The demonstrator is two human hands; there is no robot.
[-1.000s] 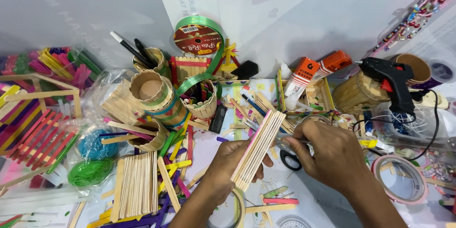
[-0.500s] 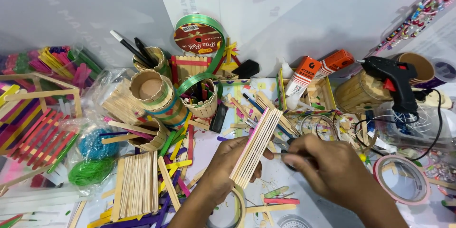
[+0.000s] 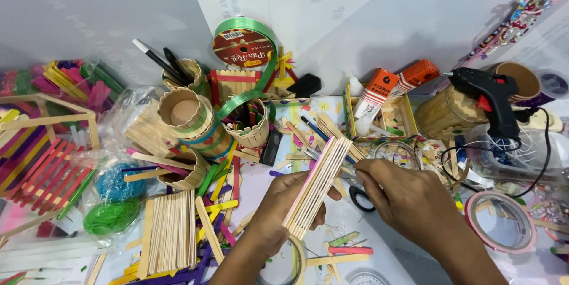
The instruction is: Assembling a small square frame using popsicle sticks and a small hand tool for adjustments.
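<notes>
My left hand (image 3: 278, 214) grips a flat panel of glued wooden craft sticks (image 3: 317, 185), held on edge and tilted up to the right. My right hand (image 3: 409, 199) is just to its right, fingertips pinching at the panel's upper right side. Black-handled scissors (image 3: 360, 197) lie on the table partly under my right hand. A ring of tape (image 3: 298, 258) sits under my left wrist.
A pile of plain craft sticks (image 3: 169, 233) lies at lower left. Stick-clad cups (image 3: 188, 116) and a green ribbon spool (image 3: 243, 45) stand behind. A black glue gun (image 3: 495, 98), orange glue bottles (image 3: 379, 92) and a pink tape roll (image 3: 501, 221) are on the right.
My right hand has slid left along the table to the stick panel's edge. The left hand keeps the panel in nearly the same place.
</notes>
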